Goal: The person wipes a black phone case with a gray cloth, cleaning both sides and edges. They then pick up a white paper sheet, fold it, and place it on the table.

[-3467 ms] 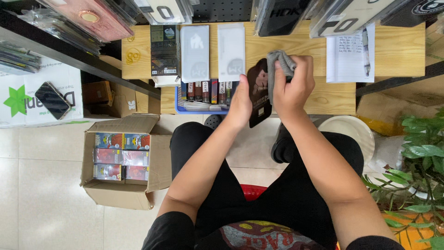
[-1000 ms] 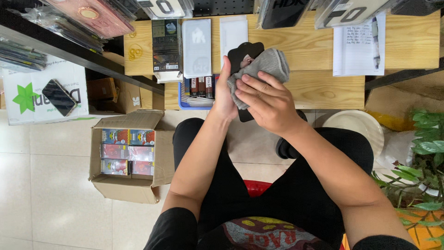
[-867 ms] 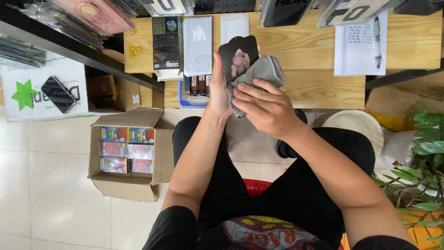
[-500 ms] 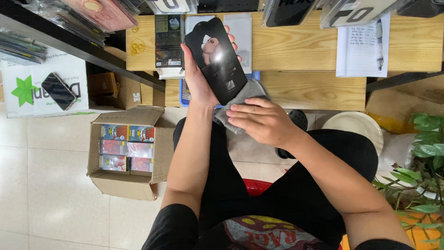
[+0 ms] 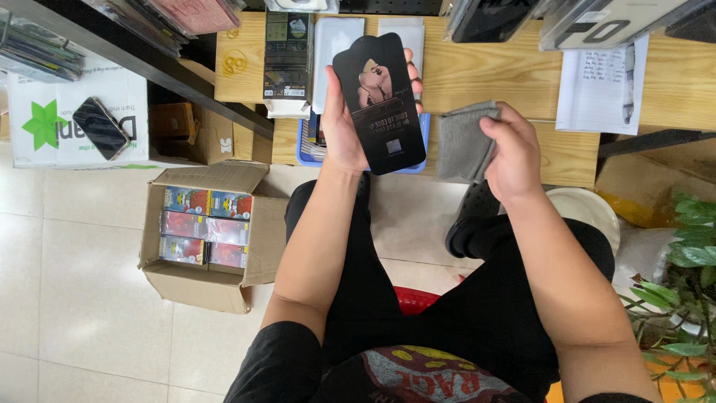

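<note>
In the upper middle of the frame our left hand (image 5: 344,123) has its grip wrapped around a flat black phone-shaped panel (image 5: 380,101), fingers curled round its far edge and thumb side on the near edge, so the glossy face tilts up toward us. Just to the right, apart from the panel, our right hand (image 5: 514,153) has its grip pinched shut on a folded grey cloth (image 5: 461,142), the fingertips pressing its right edge.

Both hands hang over the front edge of a wooden counter (image 5: 477,71) that runs across the top of the frame. Behind the panel lie two white flat packs (image 5: 330,45) side by side and a dark printed pack (image 5: 288,56) to their left; a blue tray (image 5: 309,145) peeks out below our left wrist. At the upper right a sheet of paper (image 5: 600,86) lies on the counter.

On the tiled floor at the left an open cardboard box (image 5: 216,235) holds rows of colourful small packets. A phone (image 5: 101,128) lies on a white bag at the far left. Green plant leaves (image 5: 693,246) show at the right edge.
</note>
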